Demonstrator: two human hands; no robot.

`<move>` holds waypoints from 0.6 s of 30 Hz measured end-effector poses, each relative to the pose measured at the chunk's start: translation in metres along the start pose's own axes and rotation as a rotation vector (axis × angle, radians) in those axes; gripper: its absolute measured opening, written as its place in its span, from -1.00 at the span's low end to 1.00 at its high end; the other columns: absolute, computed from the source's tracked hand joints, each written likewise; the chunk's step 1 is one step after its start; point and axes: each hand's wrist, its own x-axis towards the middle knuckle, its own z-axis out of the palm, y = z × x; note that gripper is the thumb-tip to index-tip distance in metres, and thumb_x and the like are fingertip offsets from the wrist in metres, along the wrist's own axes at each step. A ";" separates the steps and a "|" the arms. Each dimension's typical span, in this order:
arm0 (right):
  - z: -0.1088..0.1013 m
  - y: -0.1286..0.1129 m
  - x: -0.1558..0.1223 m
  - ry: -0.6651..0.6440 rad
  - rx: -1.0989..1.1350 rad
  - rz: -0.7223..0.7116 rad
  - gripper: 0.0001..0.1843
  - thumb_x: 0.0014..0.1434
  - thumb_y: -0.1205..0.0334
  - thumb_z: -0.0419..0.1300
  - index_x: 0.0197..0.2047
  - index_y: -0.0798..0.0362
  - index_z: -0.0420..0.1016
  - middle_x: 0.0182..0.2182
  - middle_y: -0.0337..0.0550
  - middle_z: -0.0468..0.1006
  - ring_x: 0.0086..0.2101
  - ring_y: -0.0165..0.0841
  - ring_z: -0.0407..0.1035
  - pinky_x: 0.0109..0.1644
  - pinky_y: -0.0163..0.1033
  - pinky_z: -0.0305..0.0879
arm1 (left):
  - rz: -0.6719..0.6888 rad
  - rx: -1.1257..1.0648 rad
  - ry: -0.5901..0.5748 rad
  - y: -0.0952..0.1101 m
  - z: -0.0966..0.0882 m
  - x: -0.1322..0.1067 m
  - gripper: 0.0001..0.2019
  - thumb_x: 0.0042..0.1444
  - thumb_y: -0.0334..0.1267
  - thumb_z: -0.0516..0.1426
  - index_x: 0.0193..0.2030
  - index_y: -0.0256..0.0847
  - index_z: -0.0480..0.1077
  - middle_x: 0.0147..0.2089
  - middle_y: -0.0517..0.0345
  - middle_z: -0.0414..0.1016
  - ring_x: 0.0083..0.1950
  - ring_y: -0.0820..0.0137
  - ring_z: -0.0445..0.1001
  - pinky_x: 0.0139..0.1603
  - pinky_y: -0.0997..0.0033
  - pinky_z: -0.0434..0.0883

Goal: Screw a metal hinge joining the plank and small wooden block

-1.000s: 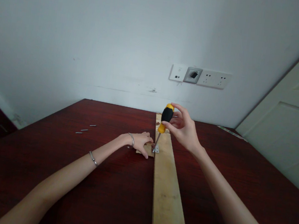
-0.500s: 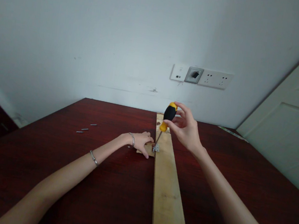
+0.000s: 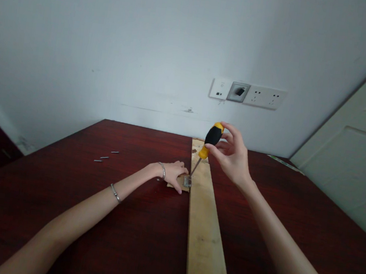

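Note:
A long pale wooden plank (image 3: 205, 237) lies lengthwise on the dark red table (image 3: 93, 215). A small metal hinge (image 3: 187, 181) sits at the plank's left edge, over a small wood piece (image 3: 180, 182). My right hand (image 3: 232, 156) is closed round a yellow-and-black screwdriver (image 3: 211, 139), held tilted with its tip down at the hinge. My left hand (image 3: 172, 172) lies on the small wood piece beside the hinge, fingers curled down on it.
Three small screws (image 3: 104, 157) lie on the table at the left. Wall sockets (image 3: 248, 94) are on the white wall behind. A pale door (image 3: 356, 167) stands at the right. A thin strip (image 3: 283, 163) lies near the table's far right edge.
The screwdriver handle and my right hand have shifted right and slightly up, tilting the tool more. The hinge looks shifted slightly left. My left hand has stayed put.

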 end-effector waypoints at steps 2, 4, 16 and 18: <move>0.000 0.000 0.000 0.001 0.008 0.004 -0.30 0.04 -0.03 0.25 0.20 -0.12 0.11 -0.15 -0.12 0.39 -0.37 -0.37 0.42 -0.32 -0.20 0.51 | -0.004 0.004 0.003 -0.001 0.002 0.001 -0.17 -0.24 0.19 0.27 0.13 -0.27 0.24 -0.04 -0.03 0.24 0.01 0.15 0.20 0.01 0.34 0.25; 0.000 0.000 0.000 0.002 0.017 0.004 -0.31 0.04 -0.03 0.25 0.19 -0.12 0.12 -0.16 -0.13 0.40 -0.37 -0.37 0.42 -0.32 -0.21 0.50 | -0.008 0.007 0.001 -0.002 0.003 0.001 -0.16 -0.24 0.19 0.27 0.14 -0.25 0.23 -0.02 -0.03 0.24 0.02 0.14 0.20 0.02 0.32 0.24; -0.009 0.002 0.003 0.020 -0.028 0.025 -0.32 0.04 -0.01 0.25 0.19 -0.11 0.13 -0.18 -0.14 0.40 -0.39 -0.36 0.42 -0.34 -0.20 0.50 | 0.024 -0.033 0.097 0.005 -0.008 -0.006 -0.38 -0.10 0.02 0.28 0.07 -0.24 0.29 -0.03 -0.01 0.24 0.06 0.19 0.20 0.04 0.36 0.22; -0.011 0.003 0.004 0.012 -0.046 0.031 -0.33 0.04 0.00 0.25 0.18 -0.10 0.14 -0.19 -0.14 0.40 -0.39 -0.37 0.42 -0.35 -0.22 0.49 | 0.060 -0.039 0.161 0.007 -0.010 -0.005 -0.58 -0.04 -0.07 0.27 -0.07 -0.23 0.38 -0.09 0.01 0.27 0.03 0.22 0.23 0.00 0.39 0.24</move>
